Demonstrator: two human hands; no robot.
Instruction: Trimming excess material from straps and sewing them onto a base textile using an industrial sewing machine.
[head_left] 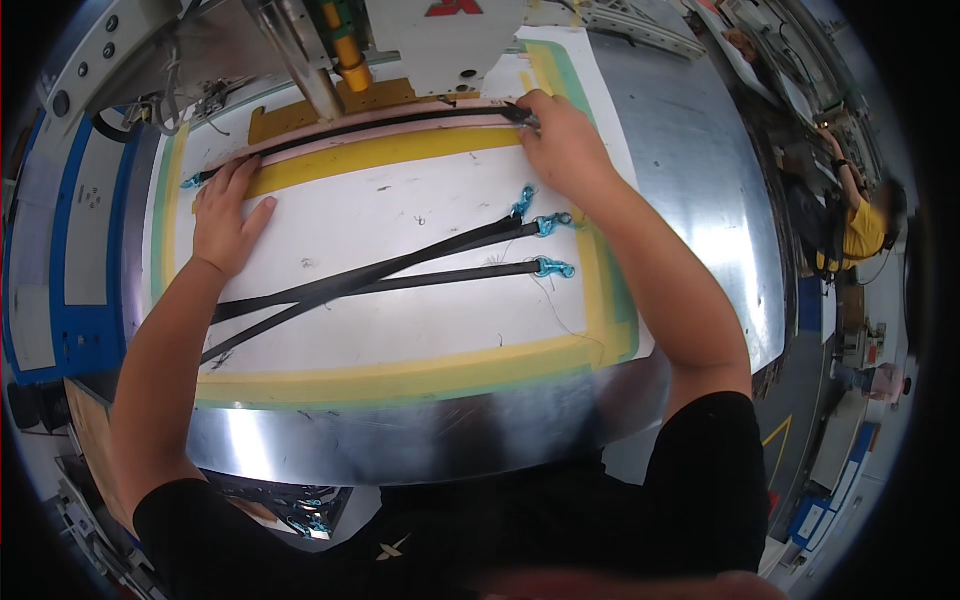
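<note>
A long black strap (380, 122) lies along a pink strip (300, 147) edged with yellow, under the machine head. Near its left end, beside a blue metal clip (192, 181), my left hand (228, 215) rests with fingers stretched out and fingertips on the strip. At the other end my right hand (565, 145) is closed, thumb and fingers pinching the strap's dark end; a small shiny bit shows there, too small to name. Closer to me, several more black straps (430, 277) with blue clips (553, 267) lie on the white sheet, two of them crossing.
Above the strip hangs a sewing-machine-like head (440, 45) with a metal post (318, 95) and a yellow cylinder (352, 65). Yellow and green tape (420, 385) borders the sheet on a metal table (690, 200). A person in yellow (862, 232) works at far right.
</note>
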